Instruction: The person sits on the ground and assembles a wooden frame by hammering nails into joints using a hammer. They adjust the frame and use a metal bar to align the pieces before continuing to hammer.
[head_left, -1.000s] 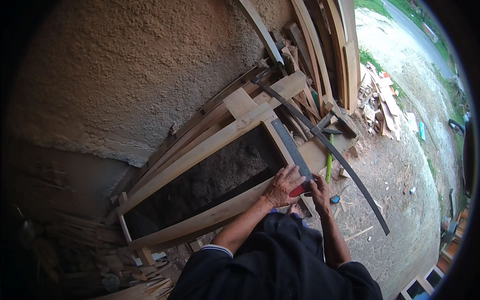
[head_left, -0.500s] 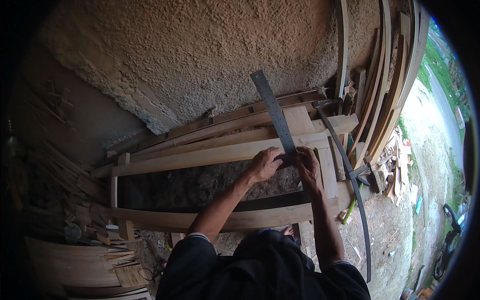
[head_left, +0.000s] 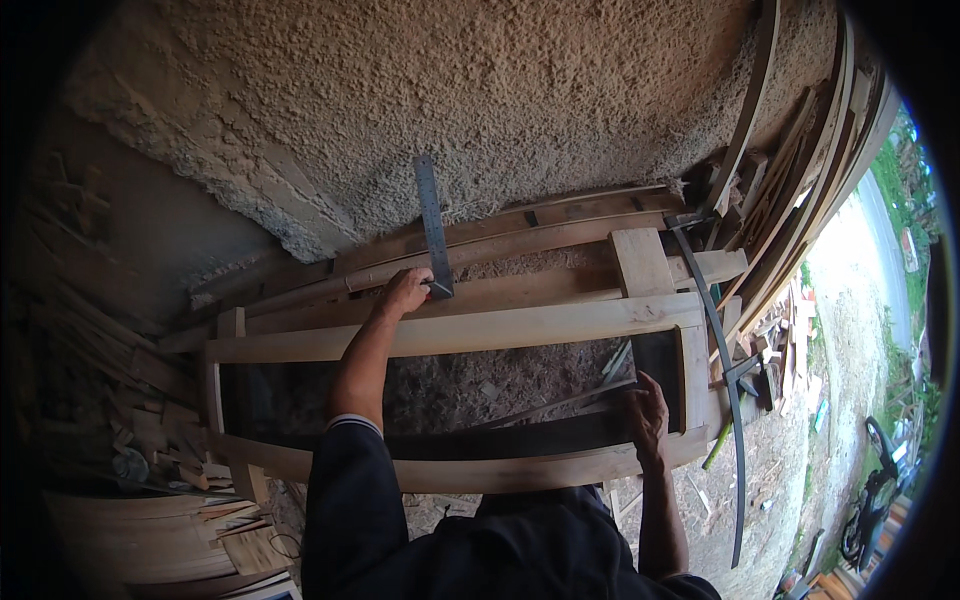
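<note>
A steel carpenter's square (head_left: 431, 215) points up toward the wall, its perforated blade nearly upright in view. My left hand (head_left: 405, 292) is closed round its short dark stock, beyond the far rail of a long wooden frame (head_left: 500, 325). Over the frame's opening, near its right end, my right hand (head_left: 648, 415) has its fingers curled. A thin long strip (head_left: 560, 403) slants across the opening and meets those fingers. Whether they grip it or something smaller cannot be made out.
A wooden board (head_left: 642, 262) lies across the far timbers. Past the frame's right end stands a long dark metal bar clamp (head_left: 738, 440). Tall planks (head_left: 835, 150) lean at the right by the rough wall (head_left: 450, 90). Scrap wood (head_left: 150, 430) is heaped at left.
My hands have parted: the left carried the square leftward past the far rail. My right hand has come down over the frame's opening. The view has shifted slightly.
</note>
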